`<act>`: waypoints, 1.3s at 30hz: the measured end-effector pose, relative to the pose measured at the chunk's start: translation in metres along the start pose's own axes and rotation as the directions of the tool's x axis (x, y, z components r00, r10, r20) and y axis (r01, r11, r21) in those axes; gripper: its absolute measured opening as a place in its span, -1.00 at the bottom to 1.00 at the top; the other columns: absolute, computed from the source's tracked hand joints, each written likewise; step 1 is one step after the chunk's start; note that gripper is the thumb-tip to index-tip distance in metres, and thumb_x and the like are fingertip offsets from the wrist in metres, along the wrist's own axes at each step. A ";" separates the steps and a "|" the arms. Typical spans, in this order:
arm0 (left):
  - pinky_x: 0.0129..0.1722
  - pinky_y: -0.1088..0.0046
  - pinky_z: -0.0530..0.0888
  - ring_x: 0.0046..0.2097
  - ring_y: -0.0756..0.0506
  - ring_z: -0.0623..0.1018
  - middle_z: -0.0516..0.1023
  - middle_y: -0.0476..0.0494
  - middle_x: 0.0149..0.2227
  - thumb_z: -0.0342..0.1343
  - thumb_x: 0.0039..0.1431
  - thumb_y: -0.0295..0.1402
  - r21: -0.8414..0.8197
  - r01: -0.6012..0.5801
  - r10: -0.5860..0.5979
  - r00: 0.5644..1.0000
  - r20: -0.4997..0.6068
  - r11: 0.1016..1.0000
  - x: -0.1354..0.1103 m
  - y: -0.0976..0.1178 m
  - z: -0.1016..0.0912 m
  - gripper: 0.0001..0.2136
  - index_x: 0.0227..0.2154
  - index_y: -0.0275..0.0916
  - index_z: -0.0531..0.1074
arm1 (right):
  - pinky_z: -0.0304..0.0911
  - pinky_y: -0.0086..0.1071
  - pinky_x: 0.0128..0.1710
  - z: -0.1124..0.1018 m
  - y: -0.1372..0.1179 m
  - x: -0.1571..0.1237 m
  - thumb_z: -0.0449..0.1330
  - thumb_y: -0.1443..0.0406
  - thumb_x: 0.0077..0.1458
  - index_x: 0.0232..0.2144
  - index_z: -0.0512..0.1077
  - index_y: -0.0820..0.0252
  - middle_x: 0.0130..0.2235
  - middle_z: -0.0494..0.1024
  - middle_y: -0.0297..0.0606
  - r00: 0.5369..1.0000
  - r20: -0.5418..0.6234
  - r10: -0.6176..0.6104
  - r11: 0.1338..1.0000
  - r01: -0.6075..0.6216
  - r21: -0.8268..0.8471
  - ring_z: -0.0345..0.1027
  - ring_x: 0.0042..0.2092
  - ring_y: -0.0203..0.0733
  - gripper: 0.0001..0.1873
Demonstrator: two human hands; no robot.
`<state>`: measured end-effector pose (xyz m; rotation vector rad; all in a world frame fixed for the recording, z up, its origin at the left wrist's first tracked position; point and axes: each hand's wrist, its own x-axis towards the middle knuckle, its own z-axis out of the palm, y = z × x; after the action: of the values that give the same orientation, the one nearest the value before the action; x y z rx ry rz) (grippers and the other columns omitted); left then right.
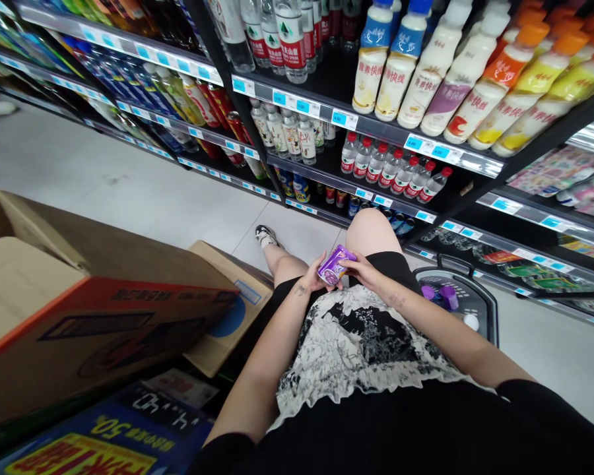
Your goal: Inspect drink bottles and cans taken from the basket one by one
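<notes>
Both hands are on a purple can (334,265) with printed labels, held tilted above my lap. My left hand (315,272) grips its left side, fingers curled round it. From the right, my right hand (362,269) closes on the can's other side with its fingertips on the label. Part of the can is covered by the fingers. Beneath my forearms lies the black and white patterned cloth (321,336) of my top.
A dark shopping basket (490,310) with purple items (448,297) stands on the floor at my right. Cardboard boxes (143,323) are close on my left. Ahead, drink shelves (297,102) hold rows of bottles (391,170), with large milk-drink bottles (435,72) above.
</notes>
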<state>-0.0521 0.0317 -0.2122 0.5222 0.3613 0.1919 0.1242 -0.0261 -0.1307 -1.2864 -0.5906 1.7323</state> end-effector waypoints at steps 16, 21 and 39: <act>-0.36 0.51 0.37 -0.34 -0.05 0.53 0.56 -0.13 -0.37 0.26 0.04 -0.12 -0.132 -0.295 0.286 0.955 -0.078 0.947 -0.007 0.011 0.006 -0.15 0.35 -0.28 0.06 | 0.28 -0.42 -0.54 -0.013 -0.018 -0.005 0.12 -0.16 0.13 -0.18 0.45 0.18 -0.45 0.51 -0.30 0.966 0.133 0.223 0.894 -0.257 0.367 0.35 -0.47 -0.24 -0.46; -0.36 0.50 0.37 -0.33 -0.07 0.51 0.57 -0.19 -0.32 0.27 0.02 -0.17 -0.146 -0.280 0.271 0.959 -0.079 0.949 -0.006 0.009 0.003 -0.22 0.30 -0.28 0.17 | 0.27 -0.42 -0.59 -0.009 -0.017 -0.004 0.10 -0.13 0.17 -0.14 0.47 0.21 -0.43 0.53 -0.27 0.962 0.144 0.230 0.885 -0.268 0.380 0.35 -0.49 -0.24 -0.45; -0.34 0.37 0.48 -0.40 -0.13 0.57 0.61 -0.27 -0.32 0.05 0.19 -0.28 -0.190 -0.200 0.140 0.948 -0.286 0.961 0.004 -0.006 -0.016 -0.50 0.17 -0.39 0.30 | 0.45 -0.22 -0.04 -0.013 -0.007 -0.006 0.41 0.34 -0.18 -0.09 0.37 0.12 -0.23 0.59 -0.29 0.986 0.164 0.031 0.942 -0.084 0.326 0.51 -0.16 -0.11 -0.45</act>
<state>-0.0538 0.0352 -0.2294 0.3098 0.5550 0.4695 0.1397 -0.0297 -0.1267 -0.9449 -0.3301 1.8995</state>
